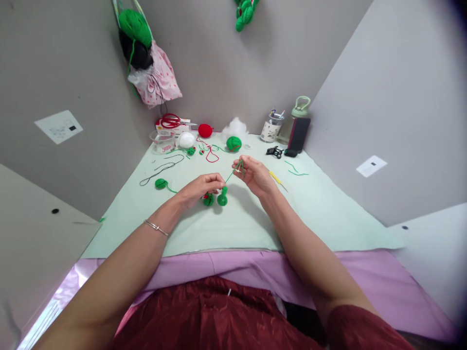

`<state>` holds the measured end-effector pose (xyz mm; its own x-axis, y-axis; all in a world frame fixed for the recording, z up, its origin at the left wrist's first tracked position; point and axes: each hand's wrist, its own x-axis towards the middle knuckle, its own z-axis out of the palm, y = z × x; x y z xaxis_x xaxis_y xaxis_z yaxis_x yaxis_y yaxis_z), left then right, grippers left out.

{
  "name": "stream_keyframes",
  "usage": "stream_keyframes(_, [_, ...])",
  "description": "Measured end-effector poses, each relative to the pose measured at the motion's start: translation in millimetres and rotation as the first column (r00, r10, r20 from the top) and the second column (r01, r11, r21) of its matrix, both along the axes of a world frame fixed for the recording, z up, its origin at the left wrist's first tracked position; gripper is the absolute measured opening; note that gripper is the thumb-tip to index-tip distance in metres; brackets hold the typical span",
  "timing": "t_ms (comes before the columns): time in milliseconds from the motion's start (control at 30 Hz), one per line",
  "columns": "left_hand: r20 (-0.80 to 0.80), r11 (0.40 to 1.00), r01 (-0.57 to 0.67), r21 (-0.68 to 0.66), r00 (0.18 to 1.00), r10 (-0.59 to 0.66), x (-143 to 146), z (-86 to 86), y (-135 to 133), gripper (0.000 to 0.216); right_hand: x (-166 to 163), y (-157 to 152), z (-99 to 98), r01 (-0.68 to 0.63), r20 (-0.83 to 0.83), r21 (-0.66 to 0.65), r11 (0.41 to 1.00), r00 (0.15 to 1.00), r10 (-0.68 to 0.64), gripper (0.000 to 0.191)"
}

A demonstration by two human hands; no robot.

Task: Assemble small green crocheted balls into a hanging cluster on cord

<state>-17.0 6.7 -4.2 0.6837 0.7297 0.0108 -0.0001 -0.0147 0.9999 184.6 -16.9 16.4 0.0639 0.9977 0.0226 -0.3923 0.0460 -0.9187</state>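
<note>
My left hand point(203, 186) is closed in a pinch over small green crochet pieces point(215, 198) that hang just below its fingers above the pale green mat point(241, 223). A strand of green yarn point(233, 172) runs from them up to my right hand point(255, 174), whose fingers are pinched shut on the yarn's end. The two hands are a short gap apart over the middle of the mat. Another small green crochet piece point(161, 183) lies to the left with a yarn tail.
At the back of the mat are a green yarn ball point(234, 143), a red ball point(205, 130), a white ball point(186, 140), stuffing point(235, 127), red scissors point(170, 120), a pen cup point(272, 127), a bottle point(299, 114), a phone point(299, 133). A yellow hook point(276, 178) lies right.
</note>
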Motion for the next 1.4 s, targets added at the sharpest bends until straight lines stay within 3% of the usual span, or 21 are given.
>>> stream_keyframes(133, [-0.024, 1.0, 0.025, 0.011, 0.999, -0.024, -1, 0.3, 0, 0.02, -5, -3, 1.3, -0.136, -0.006, 0.0, 0.991, 0.991, 0.136, 0.03])
stream_keyframes(367, [-0.041, 0.992, 0.122, -0.023, 0.992, -0.123, 1, 4.5, -4, 0.016, 4, -3, 12.6, -0.017, 0.026, 0.124, 0.992, 1.0, 0.014, 0.031])
stream_keyframes(467, [-0.008, 0.994, 0.096, -0.043, 0.995, -0.097, -1, 5.8, -5, 0.023, 7, -2, 15.1, 0.014, -0.015, 0.129, 0.992, 1.0, -0.013, 0.034])
stream_keyframes(667, [0.051, 0.976, 0.19, -0.104, 0.981, -0.186, -7, 7.7, -4, 0.031, 10, 3, 10.6, 0.016, -0.035, 0.076, 0.997, 0.999, -0.013, 0.035])
stream_keyframes(967, [0.259, 0.969, -0.024, -0.246, 0.962, 0.09, -1, 4.1, 4, 0.03, 10, 4, 6.7, 0.076, -0.042, 0.029, 0.997, 0.996, -0.074, 0.036])
stream_keyframes(1100, [0.313, 0.953, -0.12, -0.278, 0.927, 0.208, 0, 4.2, 6, 0.031, 5, 1, 6.9, 0.068, 0.04, 0.04, 0.997, 0.997, -0.069, 0.04])
stream_keyframes(1400, [0.346, 0.949, -0.119, -0.291, 0.912, 0.22, -3, 4.5, 9, 0.025, -6, -6, 3.3, 0.076, 0.35, 0.229, 0.971, 0.924, -0.154, 0.024])
